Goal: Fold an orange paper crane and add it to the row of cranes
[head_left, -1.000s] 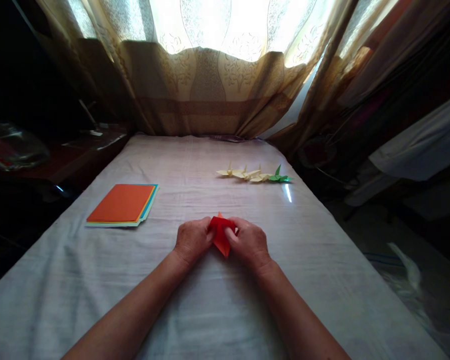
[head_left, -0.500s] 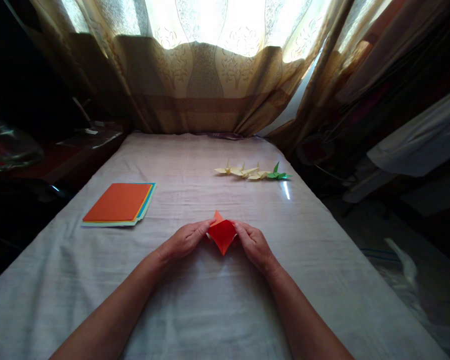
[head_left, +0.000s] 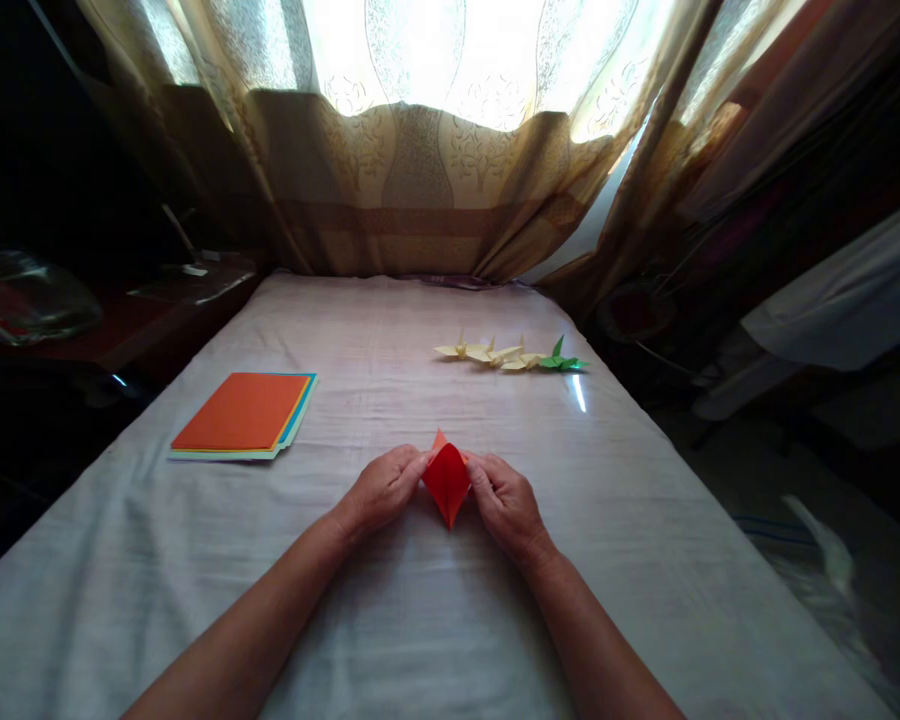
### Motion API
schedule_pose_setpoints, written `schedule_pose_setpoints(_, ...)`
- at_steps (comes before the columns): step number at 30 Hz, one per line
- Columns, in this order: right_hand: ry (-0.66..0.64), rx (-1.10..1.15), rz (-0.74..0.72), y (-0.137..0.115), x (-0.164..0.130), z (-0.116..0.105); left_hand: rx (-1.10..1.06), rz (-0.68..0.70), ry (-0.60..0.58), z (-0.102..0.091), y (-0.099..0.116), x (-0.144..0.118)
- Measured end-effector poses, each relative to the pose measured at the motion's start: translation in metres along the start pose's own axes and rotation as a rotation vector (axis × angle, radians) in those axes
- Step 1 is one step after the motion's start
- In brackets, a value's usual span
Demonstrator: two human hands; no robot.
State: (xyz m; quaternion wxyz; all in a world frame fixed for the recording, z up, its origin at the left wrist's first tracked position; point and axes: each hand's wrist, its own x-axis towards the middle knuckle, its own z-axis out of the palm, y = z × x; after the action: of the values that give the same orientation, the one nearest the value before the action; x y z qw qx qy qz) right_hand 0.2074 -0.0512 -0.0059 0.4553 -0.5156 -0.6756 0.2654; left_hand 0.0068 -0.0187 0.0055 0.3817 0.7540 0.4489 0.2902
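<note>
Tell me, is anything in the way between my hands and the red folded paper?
Nothing visible is. Your left hand and right hand hold the red folded paper at its sides. The paper stack lies off to the left, and the row of folded birds sits farther back, toward the right.
</note>
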Motion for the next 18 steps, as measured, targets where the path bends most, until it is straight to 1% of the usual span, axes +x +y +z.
schedule_pose_setpoints(2, 0.002, -0.019, -0.016, 0.001, -0.001, 0.001, -0.005, -0.002, 0.0, 0.001, -0.001, 0.0)
schedule_pose_setpoints(7, 0.009, -0.021, -0.045, 0.001, -0.002, 0.003, -0.053, 0.037, -0.068, 0.0, 0.002, 0.0)
schedule_pose_setpoints(9, 0.003, -0.017, -0.05, 0.001, -0.002, 0.004, -0.062, 0.036, -0.065, 0.002, 0.004, 0.0)
schedule_pose_setpoints(13, -0.014, -0.009, -0.046, 0.0, -0.003, 0.005, -0.048, 0.0, 0.054, 0.008, 0.003, 0.001)
schedule_pose_setpoints(18, -0.02, -0.012, -0.014, -0.001, -0.004, 0.005, -0.047, -0.026, 0.182, 0.018, -0.005, 0.007)
